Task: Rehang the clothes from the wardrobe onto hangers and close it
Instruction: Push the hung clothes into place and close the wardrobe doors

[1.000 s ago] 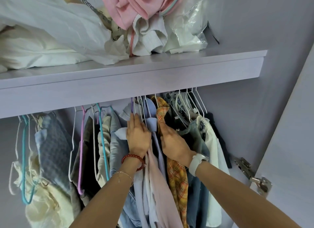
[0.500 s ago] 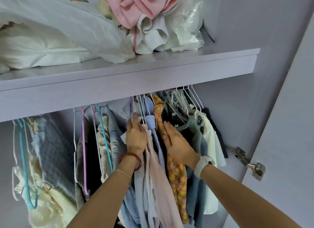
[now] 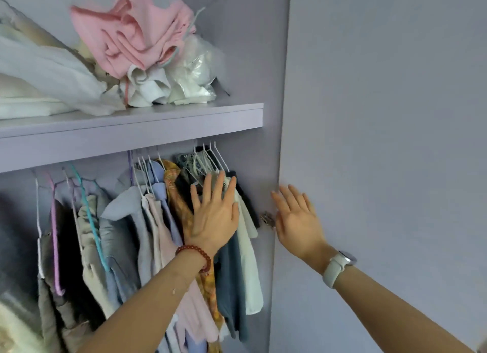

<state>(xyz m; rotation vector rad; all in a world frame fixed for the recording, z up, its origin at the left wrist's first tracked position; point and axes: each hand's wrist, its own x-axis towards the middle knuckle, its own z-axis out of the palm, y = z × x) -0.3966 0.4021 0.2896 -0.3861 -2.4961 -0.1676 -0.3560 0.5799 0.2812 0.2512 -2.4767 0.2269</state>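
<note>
At centre frame the left hand [image 3: 214, 215] is raised with palm forward and fingers straight and spread wide, holding nothing; it lies flat against the hanging clothes [image 3: 158, 234], over the dark and white garments at the right end of the row. A red bead bracelet [image 3: 196, 255] circles its wrist. Right of centre, the right hand [image 3: 296, 218] is likewise flat and wide, fingers extended upward, gripping nothing; it sits at the inner edge of the wardrobe door [image 3: 382, 168], though whether the palm actually touches the panel cannot be told. A pale watch [image 3: 337, 268] is on that wrist. The clothes hang on hangers [image 3: 210, 157] in the lower left and centre of the frame, under the shelf [image 3: 131, 131], with coloured hangers at the left and white wire ones at the right. On the shelf, upper left, sit white bedding [image 3: 39, 84], a crumpled pink garment [image 3: 131, 39] and a clear plastic bag [image 3: 195, 71]. A metal hinge [image 3: 267, 218] shows between the two hands. The door fills the right half of the frame, standing partly open.
</note>
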